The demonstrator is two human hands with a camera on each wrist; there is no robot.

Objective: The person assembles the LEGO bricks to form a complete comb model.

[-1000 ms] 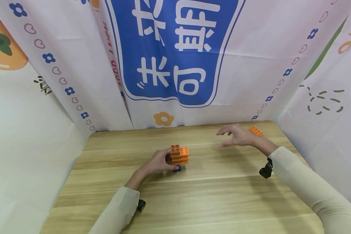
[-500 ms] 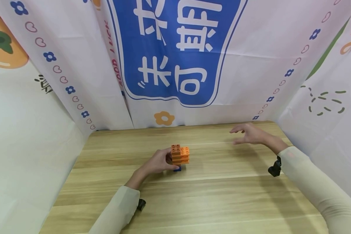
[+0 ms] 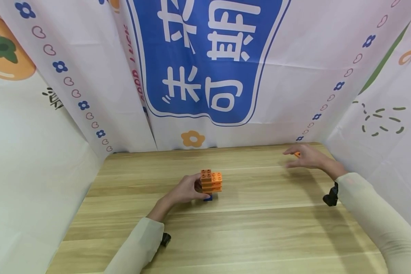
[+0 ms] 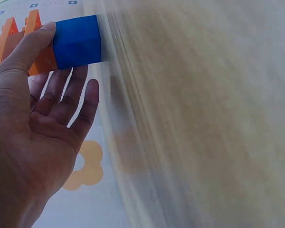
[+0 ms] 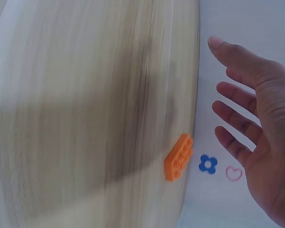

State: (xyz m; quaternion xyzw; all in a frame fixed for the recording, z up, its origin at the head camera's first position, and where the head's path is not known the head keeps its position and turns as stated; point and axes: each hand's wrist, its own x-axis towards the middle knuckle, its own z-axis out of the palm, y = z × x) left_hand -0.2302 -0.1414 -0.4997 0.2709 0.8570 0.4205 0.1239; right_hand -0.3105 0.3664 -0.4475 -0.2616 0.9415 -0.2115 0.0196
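My left hand (image 3: pixel 185 189) grips a small tower of toy building bricks (image 3: pixel 211 182) between thumb and fingers. A blue brick (image 4: pixel 77 42) forms the tower's base; brown and orange bricks alternate above it, and thin orange plates jut out to the right. In the left wrist view the thumb lies along the bricks beside the blue one. My right hand (image 3: pixel 306 156) hovers at the table's far right, thumb and fingers apart with nothing between them. Partly hidden behind it in the head view is a flat orange brick (image 5: pixel 178 157), studs showing in the right wrist view, apart from the hand.
Both hands work over a light wooden table (image 3: pixel 253 228). A printed white cloth (image 3: pixel 277 95) hangs along its back edge, with further cloth at the left and right sides. Each wrist wears a small black camera (image 3: pixel 330 196).
My right hand has moved right across the table and now partly covers the loose orange brick. The left hand and the tower have stayed in place.
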